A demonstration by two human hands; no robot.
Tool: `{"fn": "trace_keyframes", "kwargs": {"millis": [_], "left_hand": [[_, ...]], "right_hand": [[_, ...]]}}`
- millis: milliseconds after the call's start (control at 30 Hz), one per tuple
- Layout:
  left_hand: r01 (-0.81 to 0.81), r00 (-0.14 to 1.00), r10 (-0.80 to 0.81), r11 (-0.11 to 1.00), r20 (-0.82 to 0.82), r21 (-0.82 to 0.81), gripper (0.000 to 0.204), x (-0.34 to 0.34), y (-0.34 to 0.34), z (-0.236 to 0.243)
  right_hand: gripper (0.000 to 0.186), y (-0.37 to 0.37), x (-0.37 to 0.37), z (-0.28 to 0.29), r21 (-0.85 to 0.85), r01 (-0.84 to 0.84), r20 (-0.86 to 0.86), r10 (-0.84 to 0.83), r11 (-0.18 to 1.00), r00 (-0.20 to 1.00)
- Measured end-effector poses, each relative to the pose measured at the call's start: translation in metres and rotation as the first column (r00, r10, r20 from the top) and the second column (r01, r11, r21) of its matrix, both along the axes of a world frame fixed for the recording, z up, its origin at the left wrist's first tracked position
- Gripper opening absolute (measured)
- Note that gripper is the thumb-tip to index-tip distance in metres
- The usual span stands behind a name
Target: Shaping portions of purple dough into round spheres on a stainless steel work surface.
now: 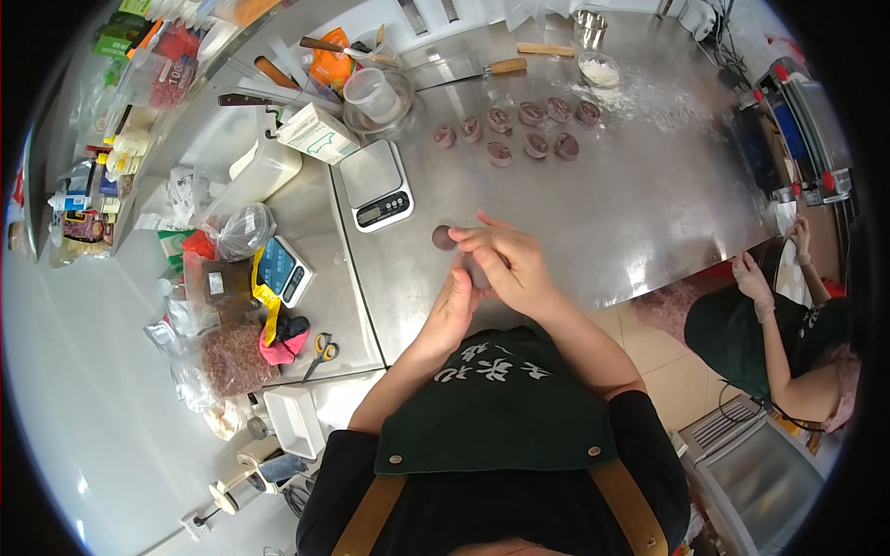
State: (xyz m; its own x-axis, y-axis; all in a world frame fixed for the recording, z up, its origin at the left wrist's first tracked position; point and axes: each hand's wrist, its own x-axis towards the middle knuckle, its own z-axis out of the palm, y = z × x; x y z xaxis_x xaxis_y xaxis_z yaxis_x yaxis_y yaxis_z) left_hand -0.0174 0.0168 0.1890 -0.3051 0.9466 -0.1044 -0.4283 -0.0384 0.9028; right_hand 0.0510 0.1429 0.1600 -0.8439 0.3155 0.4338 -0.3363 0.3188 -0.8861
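Between my two hands, close in front of my apron, is a smooth purple dough ball (476, 271). My left hand (454, 304) cups it from below and the left, thumb up. My right hand (512, 266) lies over its right side with bent fingers, so part of the ball is hidden. Just beyond my fingertips a second, small round dough piece (444, 238) rests on the steel table (640, 213). Farther off lie several cut purple dough pieces (531, 113) with swirled faces, in two loose rows.
A white kitchen scale (374, 185) stands left of my hands, with a carton (318, 133) behind it. At the back are a knife (482, 70), a bowl of flour (599, 70) and scattered flour. Scissors (322, 352) lie at the left. A gloved co-worker (756, 287) stands at right.
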Motion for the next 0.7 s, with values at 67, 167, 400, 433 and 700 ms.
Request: {"fn": "trace_keyframes", "kwargs": {"millis": [67,167,400,433,700], "left_hand": [[-0.21,0.965,0.192,0.974,-0.181,-0.084,0.072,0.007,0.001,-0.001],[-0.006,0.999,0.005,1.0,-0.035,-0.012,0.072,-0.012,-0.009,-0.008],[0.118,0.981,-0.123,0.992,0.151,0.042,0.077,-0.01,-0.006,0.008],[0.05,0.998,-0.05,0.999,0.042,0.005,0.079,-0.005,-0.003,0.007],[0.046,0.98,-0.022,0.991,0.196,-0.122,0.086,-0.021,-0.019,-0.018]], "right_hand": [[0.037,-0.004,-0.004,-0.016,-0.15,0.01,-0.065,-0.019,0.989,0.998],[0.027,-0.01,-0.006,0.015,-0.138,0.118,-0.007,-0.12,0.983,0.993],[0.022,-0.004,0.0,0.018,0.024,0.041,-0.04,-0.04,0.999,0.998],[0.023,-0.007,-0.004,0.006,-0.068,0.084,-0.076,-0.089,0.994,0.993],[0.022,-0.011,-0.009,0.026,-0.123,0.103,-0.101,-0.115,0.987,0.988]]}}
